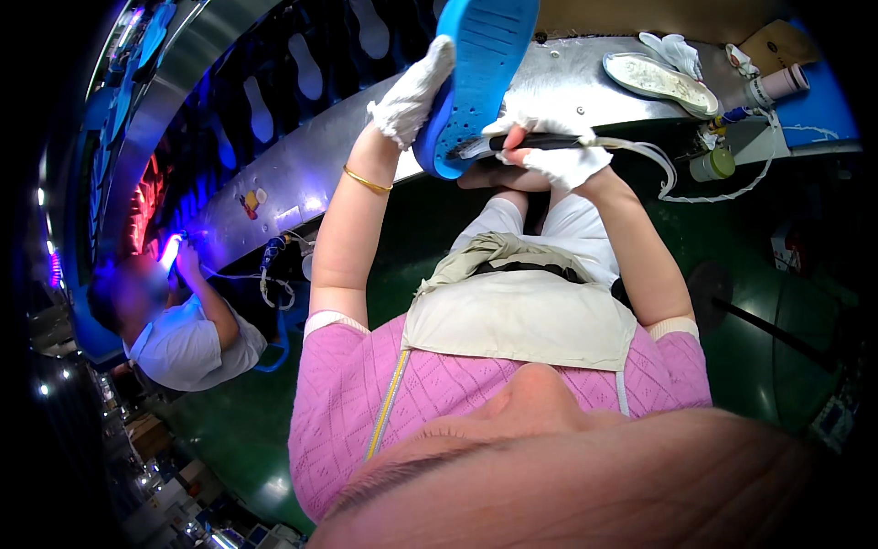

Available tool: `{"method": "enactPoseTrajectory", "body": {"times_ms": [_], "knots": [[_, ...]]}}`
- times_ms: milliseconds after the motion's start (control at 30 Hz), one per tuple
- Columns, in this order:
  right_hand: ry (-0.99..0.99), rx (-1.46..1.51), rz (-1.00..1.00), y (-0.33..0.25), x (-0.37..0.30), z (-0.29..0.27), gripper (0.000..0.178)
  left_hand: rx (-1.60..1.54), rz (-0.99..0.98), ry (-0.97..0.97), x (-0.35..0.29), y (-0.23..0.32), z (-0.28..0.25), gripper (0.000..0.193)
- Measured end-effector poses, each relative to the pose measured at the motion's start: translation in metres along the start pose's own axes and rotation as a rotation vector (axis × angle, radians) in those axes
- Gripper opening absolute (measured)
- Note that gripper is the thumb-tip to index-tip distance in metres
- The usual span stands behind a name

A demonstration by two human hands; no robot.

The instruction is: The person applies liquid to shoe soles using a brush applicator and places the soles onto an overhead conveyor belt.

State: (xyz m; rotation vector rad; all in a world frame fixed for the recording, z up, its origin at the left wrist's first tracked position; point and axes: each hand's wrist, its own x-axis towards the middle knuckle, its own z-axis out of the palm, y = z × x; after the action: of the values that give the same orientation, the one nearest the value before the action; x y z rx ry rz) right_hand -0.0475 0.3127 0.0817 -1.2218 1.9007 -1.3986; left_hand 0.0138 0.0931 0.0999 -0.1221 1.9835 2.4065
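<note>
My left hand [416, 96], in a white knit glove, grips the edge of a blue shoe sole [489, 59] and holds it up, tilted, at the metal bench's front edge. In my right hand [562, 165], gloved in white with some fingertips bare, is a brush with a black handle [553, 142]. Its pale bristles [471, 149] touch the perforated lower end of the sole. A thin whitish hose [640, 149] runs from the back of the brush toward the right. Part of the left fingers is hidden behind the sole.
On the metal bench [567, 78] lie a whitish sole-shaped piece [660, 84] and a crumpled white glove [674, 53]. A pink cylinder [782, 82] and a green-lidded container [713, 165] stand right. Several soles [261, 108] line the dark conveyor; another person [197, 339] works at left.
</note>
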Motion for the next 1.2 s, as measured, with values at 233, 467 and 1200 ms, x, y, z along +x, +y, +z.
{"method": "enactPoseTrajectory", "body": {"times_ms": [233, 467, 1200], "knots": [[-0.152, 0.547, 0.194, -0.009, 0.008, -0.002, 0.011, 0.171, -0.162, 0.212, 0.007, 0.006, 0.009, 0.080], [-0.108, 0.198, 0.090, 0.007, 0.016, -0.008, 0.011, 0.163, -0.250, 0.207, 0.005, 0.003, 0.002, 0.077], [0.291, 0.637, 0.008, 0.023, -0.008, 0.001, 0.012, -0.978, -0.147, 0.146, -0.036, -0.080, -0.010, 0.066]]}}
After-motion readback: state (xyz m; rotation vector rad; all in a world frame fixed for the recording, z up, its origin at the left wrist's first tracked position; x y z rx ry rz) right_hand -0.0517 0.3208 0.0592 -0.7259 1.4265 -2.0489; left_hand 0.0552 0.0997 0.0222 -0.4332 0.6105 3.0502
